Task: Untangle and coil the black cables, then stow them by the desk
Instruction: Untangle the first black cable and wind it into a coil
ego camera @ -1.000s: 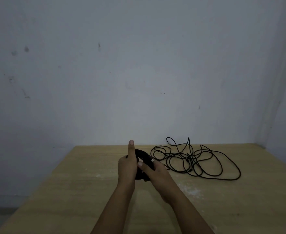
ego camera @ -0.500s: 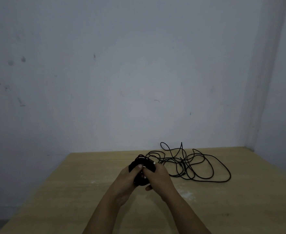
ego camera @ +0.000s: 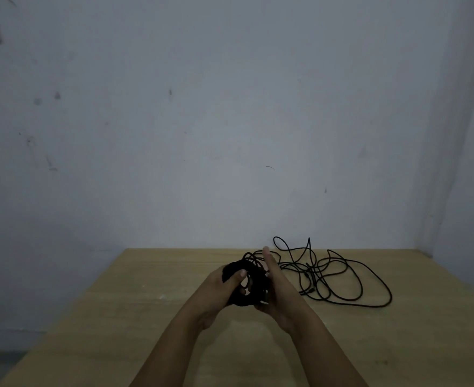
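Note:
A coiled black cable bundle (ego camera: 251, 286) is held above the wooden desk (ego camera: 146, 325) between both hands. My left hand (ego camera: 219, 289) grips its left side, thumb across the coil's front. My right hand (ego camera: 279, 283) presses against its right side with the fingers stretched up and flat. A loose tangle of thin black cable (ego camera: 333, 272) lies spread on the desk just to the right, near the wall, with loops running to the far right. A few strands rise behind my right hand toward the coil; whether they join it I cannot tell.
A bare grey wall (ego camera: 230, 121) stands right behind the desk, and a second wall meets it at the right corner (ego camera: 437, 219). The desk's left edge drops to a dim floor (ego camera: 6, 358).
The left hand's raised finger has come down and the hand has wrapped round the coil. The right hand has shifted to the coil's right side, fingers extended. The loose tangle has not moved on the desk.

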